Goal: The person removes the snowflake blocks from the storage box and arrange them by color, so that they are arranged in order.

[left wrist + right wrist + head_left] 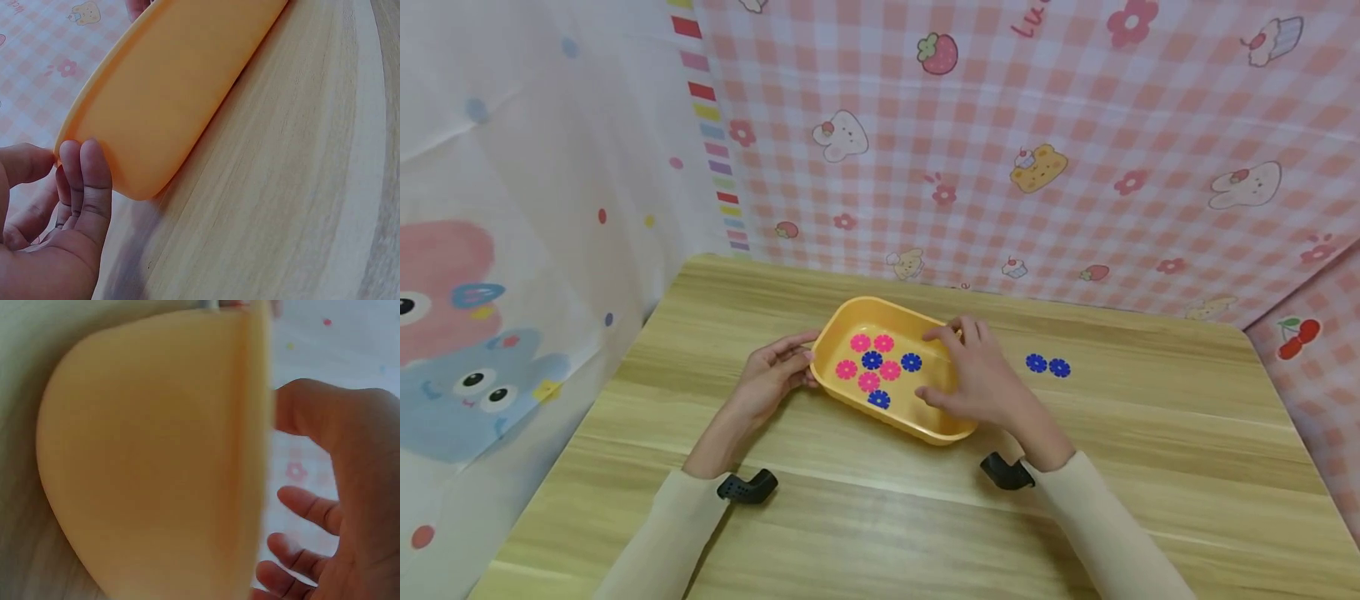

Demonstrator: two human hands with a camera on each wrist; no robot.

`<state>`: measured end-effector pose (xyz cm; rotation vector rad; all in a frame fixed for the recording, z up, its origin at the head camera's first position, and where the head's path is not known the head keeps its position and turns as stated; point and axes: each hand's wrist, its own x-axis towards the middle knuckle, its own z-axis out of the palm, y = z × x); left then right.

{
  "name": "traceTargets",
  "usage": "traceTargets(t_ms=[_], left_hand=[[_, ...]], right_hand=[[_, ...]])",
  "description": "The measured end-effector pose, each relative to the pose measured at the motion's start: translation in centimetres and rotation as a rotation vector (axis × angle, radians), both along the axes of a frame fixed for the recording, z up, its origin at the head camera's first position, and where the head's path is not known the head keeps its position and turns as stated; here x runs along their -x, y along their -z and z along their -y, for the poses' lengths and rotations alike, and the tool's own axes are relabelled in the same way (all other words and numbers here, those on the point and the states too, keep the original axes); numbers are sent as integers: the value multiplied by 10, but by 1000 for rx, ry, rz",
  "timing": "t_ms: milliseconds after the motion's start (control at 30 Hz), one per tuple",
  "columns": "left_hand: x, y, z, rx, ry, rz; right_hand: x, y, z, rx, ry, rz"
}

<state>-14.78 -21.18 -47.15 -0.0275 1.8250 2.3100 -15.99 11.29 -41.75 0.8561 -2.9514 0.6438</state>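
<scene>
A yellow plastic tray (pixel 917 430) holds several pink snowflake building discs (pixel 861 342) and 3 blue discs (pixel 912 362). At its left end my left hand (pixel 772 371) pinches the rim; in the left wrist view, thumb and fingers (pixel 95 172) meet at the tray's corner, some fingers against the outer wall. My right hand (pixel 976 372) is over the tray's right end, fingers spread and bent, with no disc showing between them. The right wrist view has the thumb and fingers (pixel 306 506) beyond the tray's rim, palm side partly hidden.
Two more blue discs (pixel 1048 365) lie on the wooden table (pixel 850 533) right of the tray. A pink checked cloth (pixel 880 192) hangs behind the table, and a white printed cloth (pixel 587 150) hangs at the left. Each wrist bears a black mount (pixel 748 487).
</scene>
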Motion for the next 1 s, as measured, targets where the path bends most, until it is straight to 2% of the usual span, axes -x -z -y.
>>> traceTargets(t_ms=[267, 567, 1000], left_hand=[[0, 1, -1, 0, 1, 0], [0, 2, 0, -4, -2, 6], [0, 1, 2, 3, -1, 22]], right_hand=[[5, 16, 15, -131, -19, 120], [11, 20, 27, -305, 20, 132], [20, 35, 43, -316, 108, 174]])
